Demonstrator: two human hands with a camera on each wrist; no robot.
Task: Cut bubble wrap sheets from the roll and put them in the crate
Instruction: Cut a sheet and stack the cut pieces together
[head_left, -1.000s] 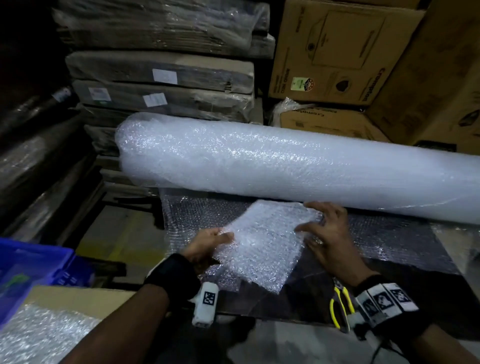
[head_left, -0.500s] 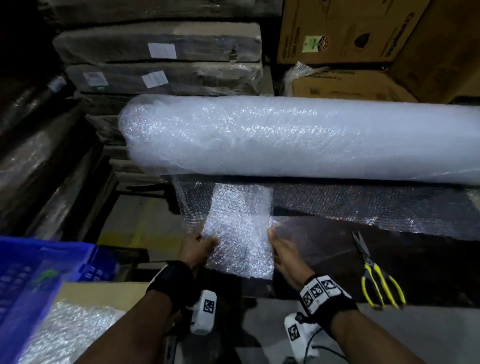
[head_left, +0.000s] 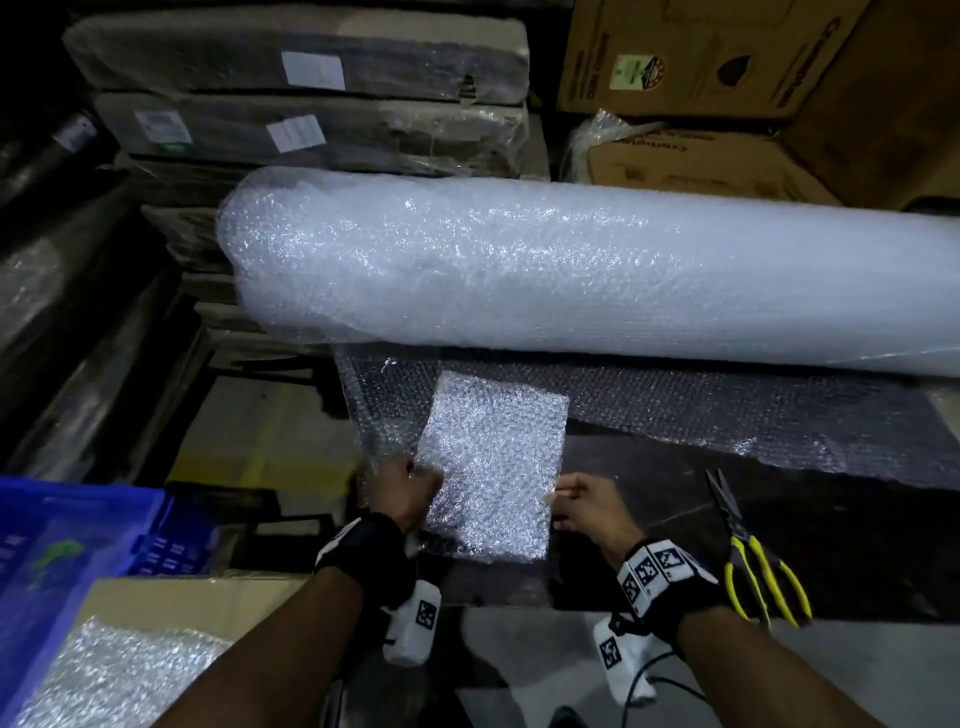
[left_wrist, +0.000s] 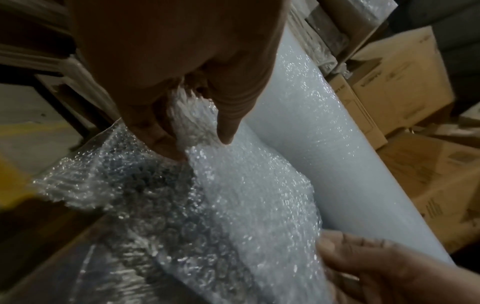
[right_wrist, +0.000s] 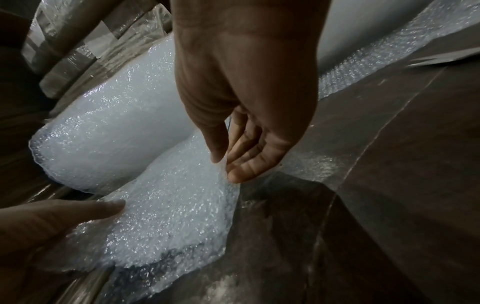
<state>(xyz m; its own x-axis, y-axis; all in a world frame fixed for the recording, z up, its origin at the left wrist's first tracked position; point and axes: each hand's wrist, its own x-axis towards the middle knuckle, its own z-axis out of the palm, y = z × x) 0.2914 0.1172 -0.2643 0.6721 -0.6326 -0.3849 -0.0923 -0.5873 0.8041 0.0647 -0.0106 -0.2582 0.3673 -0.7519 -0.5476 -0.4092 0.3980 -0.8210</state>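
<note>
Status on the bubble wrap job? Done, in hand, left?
Done: one sheet is cut free, and the scissors lie set down on the table. In hand: left hand grips the sheet's left edge, right hand pinches its right edge. Left: move it to the blue crate, then cut more from the roll.

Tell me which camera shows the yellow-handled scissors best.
The head view. The scissors lie whole on the dark tabletop there, blades pointing away, just right of the right hand and untouched. Neither wrist view shows them at all; both are filled by the hands and the cut bubble wrap sheet.
</note>
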